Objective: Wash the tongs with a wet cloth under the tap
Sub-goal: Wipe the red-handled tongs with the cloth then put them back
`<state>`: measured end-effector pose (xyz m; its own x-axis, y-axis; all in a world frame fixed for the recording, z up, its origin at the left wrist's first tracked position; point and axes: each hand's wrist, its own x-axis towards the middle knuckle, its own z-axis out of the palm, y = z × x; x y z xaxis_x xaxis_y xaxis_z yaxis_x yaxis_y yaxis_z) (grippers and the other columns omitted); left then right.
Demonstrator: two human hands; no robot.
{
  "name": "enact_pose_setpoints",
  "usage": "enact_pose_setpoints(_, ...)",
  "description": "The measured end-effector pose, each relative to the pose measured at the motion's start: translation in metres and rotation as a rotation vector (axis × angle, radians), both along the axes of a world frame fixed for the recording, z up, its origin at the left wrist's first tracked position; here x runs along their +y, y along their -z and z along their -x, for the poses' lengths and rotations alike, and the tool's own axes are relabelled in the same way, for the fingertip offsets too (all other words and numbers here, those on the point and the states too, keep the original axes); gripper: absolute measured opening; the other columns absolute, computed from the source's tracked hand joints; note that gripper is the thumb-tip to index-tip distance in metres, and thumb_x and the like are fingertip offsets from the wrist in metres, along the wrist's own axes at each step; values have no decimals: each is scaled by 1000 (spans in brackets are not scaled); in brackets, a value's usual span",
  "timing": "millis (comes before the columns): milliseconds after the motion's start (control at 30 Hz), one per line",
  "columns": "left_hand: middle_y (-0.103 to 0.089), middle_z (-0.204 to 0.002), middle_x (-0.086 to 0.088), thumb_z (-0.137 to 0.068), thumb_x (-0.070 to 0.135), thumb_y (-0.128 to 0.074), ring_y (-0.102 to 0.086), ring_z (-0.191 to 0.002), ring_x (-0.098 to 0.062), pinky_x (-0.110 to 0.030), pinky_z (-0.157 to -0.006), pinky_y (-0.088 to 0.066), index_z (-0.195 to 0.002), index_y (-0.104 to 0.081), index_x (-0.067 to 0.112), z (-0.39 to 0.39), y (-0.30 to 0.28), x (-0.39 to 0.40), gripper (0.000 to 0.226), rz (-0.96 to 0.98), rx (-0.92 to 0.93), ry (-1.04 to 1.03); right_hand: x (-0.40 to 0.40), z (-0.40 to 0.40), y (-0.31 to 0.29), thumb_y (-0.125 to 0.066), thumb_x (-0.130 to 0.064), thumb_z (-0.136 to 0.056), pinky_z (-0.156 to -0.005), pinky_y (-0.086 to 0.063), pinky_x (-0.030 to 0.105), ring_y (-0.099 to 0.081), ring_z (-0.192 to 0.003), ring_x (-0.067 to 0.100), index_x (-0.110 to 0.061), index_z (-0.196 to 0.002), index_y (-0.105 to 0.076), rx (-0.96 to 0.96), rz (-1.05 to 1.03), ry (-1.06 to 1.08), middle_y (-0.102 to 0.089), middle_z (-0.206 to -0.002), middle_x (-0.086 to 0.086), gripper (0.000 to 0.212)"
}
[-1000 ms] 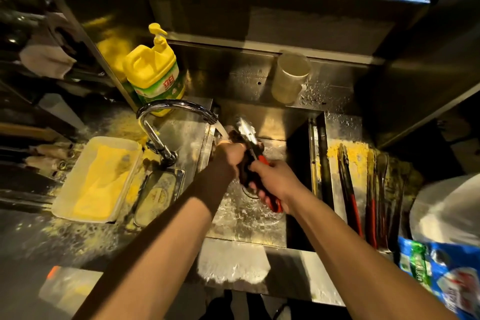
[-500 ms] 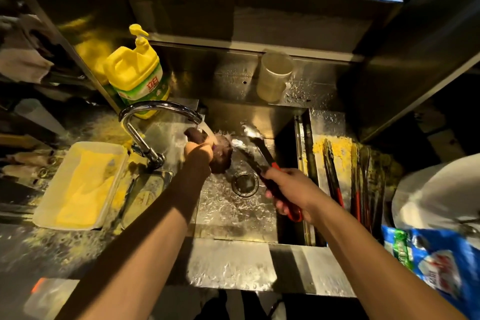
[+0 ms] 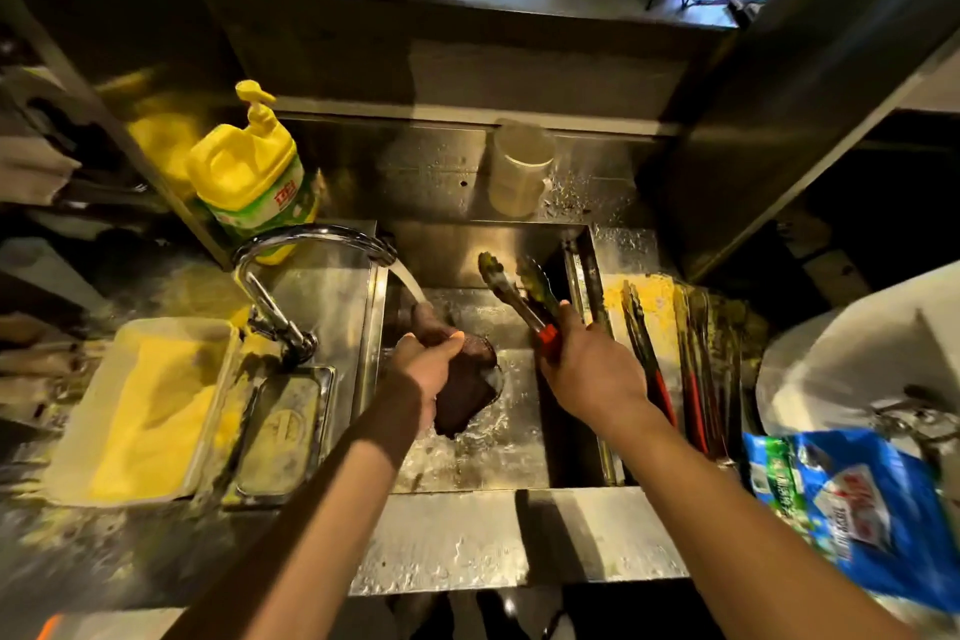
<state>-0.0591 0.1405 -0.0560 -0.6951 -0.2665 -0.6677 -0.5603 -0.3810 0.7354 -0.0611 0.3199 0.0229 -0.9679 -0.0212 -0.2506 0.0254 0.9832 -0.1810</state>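
Observation:
My left hand (image 3: 428, 369) grips a dark wet cloth (image 3: 462, 392) over the steel sink (image 3: 467, 476), right under the stream of water from the curved chrome tap (image 3: 311, 239). My right hand (image 3: 592, 374) holds metal tongs (image 3: 514, 288) by their red-trimmed handle. The tong tips point up and away over the back of the sink. They stand apart from the cloth and out of the water.
A yellow detergent pump bottle (image 3: 254, 172) stands behind the tap. A tray of yellow powder (image 3: 140, 411) and a small steel tray (image 3: 285, 437) lie left of the sink. Several more tongs (image 3: 691, 359) lie on the right drainer. A blue bag (image 3: 862, 504) and a cup (image 3: 519, 166) sit nearby.
The cloth and tongs were together under the tap a second ago. My right hand has drawn the tongs off to the right, while my left hand keeps the cloth in the stream, now lower.

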Motion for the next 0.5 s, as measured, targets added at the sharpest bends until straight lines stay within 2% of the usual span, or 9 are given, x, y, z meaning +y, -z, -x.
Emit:
enact_pose_setpoints(67, -72, -98, -16, -91, 14, -70, -71, -77, -24, -36, -69, -62, -113, -62, 7, -3, -9, 4, 24, -53, 8, 36, -1, -1, -1, -53, -38, -97, -72, -49, 39, -65, -106, 34, -22, -155, -17, 37, -65, -6, -57, -127, 14, 71)
enact_pose_setpoints(133, -73, -103, -15, -91, 15, -70, -73, -90, -29, -45, -83, -61, -114, -61, 12, -4, -20, 9, 25, -84, 13, 79, 0, -4, -1, -51, -41, -97, -71, -51, 40, -66, -101, 32, -22, -155, -19, 77, -71, -17, -59, -123, 14, 69)
enact_pose_setpoints(233, -72, -103, -13, -92, 17, -69, -71, -87, -25, -38, -79, -61, -111, -62, 14, -3, -32, 20, 21, -64, 54, 136, 11, -11, -7, -54, -46, -94, -77, -54, 42, -66, -101, 32, -23, -154, -23, 118, -10, 28, -62, -118, 13, 72)
enact_pose_setpoints(333, -74, -92, -10, -93, 14, -67, -71, -80, -23, -37, -79, -61, -96, -65, 16, -4, -43, 41, 4, -29, 110, 179, 31, -21, -15, -57, -44, -90, -82, -54, 40, -67, -100, 34, -23, -147, -35, 101, 185, 118, -69, -111, 13, 65)
enact_pose_setpoints(433, -74, -70, -3, -94, 9, -64, -71, -66, -20, -26, -57, -58, -89, -64, 14, -7, -54, 69, 7, -8, 186, 248, 55, -35, -23, -58, -45, -87, -86, -54, 44, -66, -102, 38, -20, -137, -46, 79, 315, 198, -72, -110, 16, 58)
enact_pose_setpoints(500, -71, -79, -6, -92, 9, -67, -69, -75, -24, -26, -61, -54, -95, -64, 13, -13, -62, 100, 6, 30, 224, 287, 80, -51, -29, -58, -45, -86, -86, -54, 44, -65, -102, 40, -20, -132, -50, 117, 347, 262, -71, -109, 18, 53)
